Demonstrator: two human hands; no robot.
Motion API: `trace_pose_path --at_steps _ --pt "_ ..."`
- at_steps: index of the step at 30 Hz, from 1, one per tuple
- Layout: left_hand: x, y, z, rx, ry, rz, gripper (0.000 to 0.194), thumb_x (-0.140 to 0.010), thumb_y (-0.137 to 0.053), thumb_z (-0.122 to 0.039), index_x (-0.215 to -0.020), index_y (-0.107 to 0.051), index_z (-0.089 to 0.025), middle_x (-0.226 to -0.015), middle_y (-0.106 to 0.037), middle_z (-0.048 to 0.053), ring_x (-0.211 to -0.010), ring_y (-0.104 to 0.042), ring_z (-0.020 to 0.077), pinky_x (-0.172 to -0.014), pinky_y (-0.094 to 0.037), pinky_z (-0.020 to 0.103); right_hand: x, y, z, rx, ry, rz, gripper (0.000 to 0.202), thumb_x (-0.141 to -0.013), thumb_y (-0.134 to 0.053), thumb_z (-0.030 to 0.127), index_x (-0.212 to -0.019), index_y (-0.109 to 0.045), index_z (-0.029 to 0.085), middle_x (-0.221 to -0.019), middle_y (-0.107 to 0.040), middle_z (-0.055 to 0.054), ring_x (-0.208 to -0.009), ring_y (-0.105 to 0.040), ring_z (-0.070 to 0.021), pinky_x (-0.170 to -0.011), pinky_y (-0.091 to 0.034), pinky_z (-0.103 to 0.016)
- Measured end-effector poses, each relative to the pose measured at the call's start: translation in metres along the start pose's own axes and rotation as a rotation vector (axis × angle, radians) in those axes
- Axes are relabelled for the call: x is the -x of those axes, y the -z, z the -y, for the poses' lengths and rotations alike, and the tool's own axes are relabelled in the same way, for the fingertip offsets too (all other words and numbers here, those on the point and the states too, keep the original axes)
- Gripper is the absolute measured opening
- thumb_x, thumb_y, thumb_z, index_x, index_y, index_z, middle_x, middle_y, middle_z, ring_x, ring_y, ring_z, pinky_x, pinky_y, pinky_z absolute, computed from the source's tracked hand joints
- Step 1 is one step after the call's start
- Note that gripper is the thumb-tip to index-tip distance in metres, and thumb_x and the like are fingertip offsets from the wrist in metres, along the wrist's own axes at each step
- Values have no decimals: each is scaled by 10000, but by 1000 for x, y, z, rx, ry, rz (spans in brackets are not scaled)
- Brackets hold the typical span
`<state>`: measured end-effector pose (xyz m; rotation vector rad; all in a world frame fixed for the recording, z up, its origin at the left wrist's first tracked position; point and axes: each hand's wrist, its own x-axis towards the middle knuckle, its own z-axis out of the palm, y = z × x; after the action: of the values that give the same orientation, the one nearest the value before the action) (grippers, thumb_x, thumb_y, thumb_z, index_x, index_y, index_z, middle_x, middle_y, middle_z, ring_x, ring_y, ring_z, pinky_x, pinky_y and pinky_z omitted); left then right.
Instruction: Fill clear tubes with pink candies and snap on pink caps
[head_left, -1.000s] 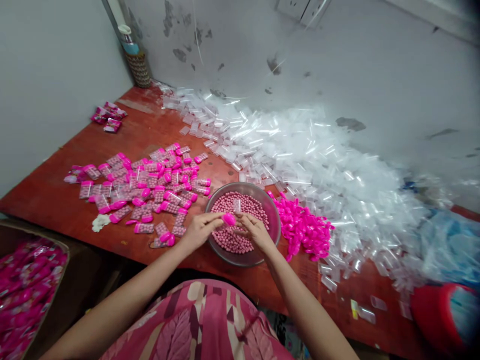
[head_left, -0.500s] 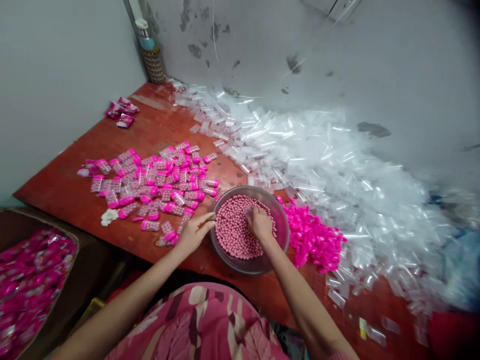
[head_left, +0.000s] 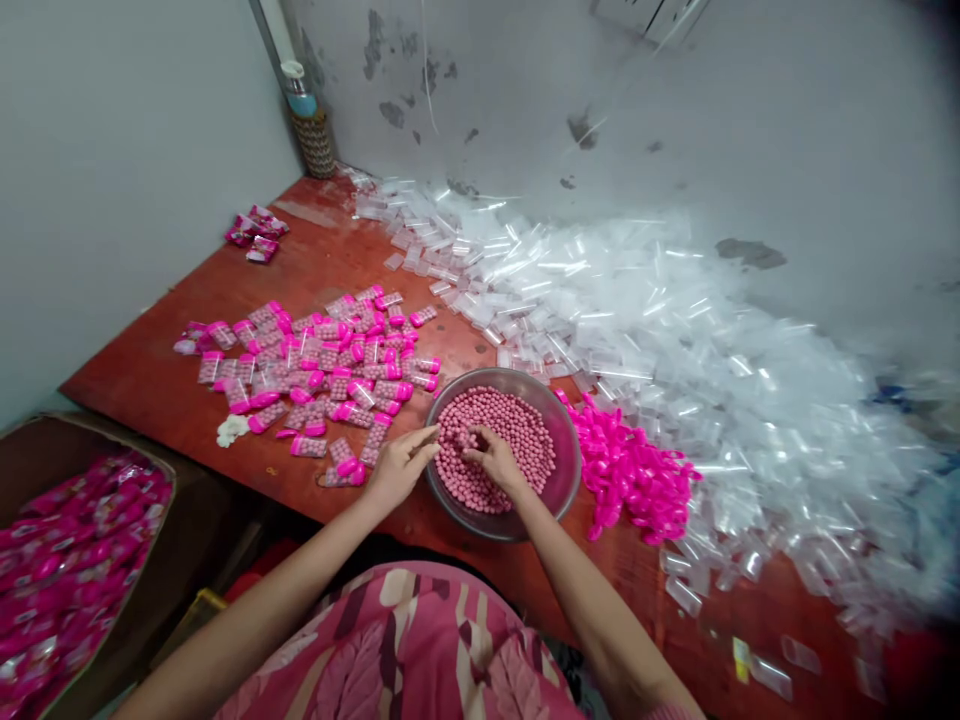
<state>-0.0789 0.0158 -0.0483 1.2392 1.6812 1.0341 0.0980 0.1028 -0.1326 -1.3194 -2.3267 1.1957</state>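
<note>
Over the metal bowl (head_left: 561, 500) of pink candy balls (head_left: 517, 425), my right hand (head_left: 495, 465) pinches a small clear plastic container (head_left: 466, 440), partly hidden by the fingers. Balls seem to show inside it. My left hand (head_left: 401, 470) is at the bowl's left rim, its fingers stretched out and slightly apart, with nothing visible in them. To the left lie many filled clear containers with pink caps (head_left: 322, 360). A heap of loose pink caps (head_left: 637, 470) sits against the bowl's right side.
Empty clear containers (head_left: 600, 310) form a large pile along the wall. A box (head_left: 169, 480) full of pink packets is at the lower left. Several packets (head_left: 259, 235) lie on the red table (head_left: 172, 335); a bottle in a woven holder (head_left: 311, 145) stands in the corner.
My right hand has come up out of the candy balls and moved left, toward my left hand, with the small container. My left hand stays near the rim. The view has shifted slightly.
</note>
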Motion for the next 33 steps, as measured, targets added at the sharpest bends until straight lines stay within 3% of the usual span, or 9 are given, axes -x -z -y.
trace_pose_path --at_steps 6,9,11,14,17,21,23,28,33 --pt "-9 -30 -8 10 10 144 434 -752 -510 -268 -1172 -493 -159 -1141 -569 87 -991 -550 205 -868 -413 322 35 26 25 -942 -48 75 382 -689 -605 267 -1059 -512 250 -1060 -573 -15 -940 -546 -160 -836 -429 -335" --pt "-11 -43 -15 73 -38 208 364 -769 -484 -254 -1119 -541 -178 -1029 -634 45 -926 -576 186 -822 -432 291 48 32 40 -1095 -110 45 327 -704 -597 295 -1023 -534 265 -1052 -574 -9 -888 -570 -159 -796 -462 -352" --pt "-12 -50 -19 119 -84 227 300 -768 -483 -244 -1040 -595 -180 -948 -659 22 -875 -587 174 -793 -438 273 55 37 45 -1046 -133 -4 274 -717 -582 310 -982 -550 251 -981 -595 -9 -834 -584 -157 -748 -484 -350" --pt "-12 -55 -24 160 -95 200 265 -752 -507 -245 -974 -627 -165 -927 -665 28 -859 -588 175 -792 -435 273 64 52 47 -724 -67 -139 230 -710 -589 311 -919 -574 216 -876 -610 -20 -806 -579 -162 -744 -480 -340" --pt "-14 -55 -28 179 -129 261 281 -755 -511 -262 -996 -621 -168 -983 -651 46 -896 -581 178 -818 -420 282 74 74 52 -377 95 -266 347 -719 -588 280 -1055 -520 223 -1022 -564 -56 -920 -535 -173 -781 -459 -317" --pt "-17 -51 -31 180 -208 467 279 -768 -500 -280 -983 -628 -154 -927 -655 61 -851 -580 173 -770 -427 270 82 94 60 -153 308 -188 340 -774 -522 241 -1111 -478 232 -1039 -547 -65 -938 -518 -159 -773 -449 -291" --pt "-19 -50 -31 178 -211 490 277 -771 -497 -286 -963 -634 -140 -884 -651 63 -817 -576 166 -746 -426 262 82 96 61 -106 348 -171 296 -780 -516 238 -1075 -500 226 -974 -571 -56 -897 -531 -153 -762 -446 -285" --pt "-23 -48 -29 187 -172 486 284 -772 -491 -289 -939 -641 -116 -868 -645 70 -787 -569 159 -722 -425 256 80 86 60 -96 314 -277 268 -770 -534 263 -1034 -522 217 -950 -586 -61 -852 -548 -156 -726 -450 -278" --pt "-24 -43 -27 162 -173 499 282 -746 -526 -271 -958 -638 -123 -910 -657 79 -833 -576 175 -763 -421 276 78 88 62 -163 256 -184 252 -752 -554 308 -994 -546 237 -898 -595 -47 -788 -555 -154 -686 -443 -270"
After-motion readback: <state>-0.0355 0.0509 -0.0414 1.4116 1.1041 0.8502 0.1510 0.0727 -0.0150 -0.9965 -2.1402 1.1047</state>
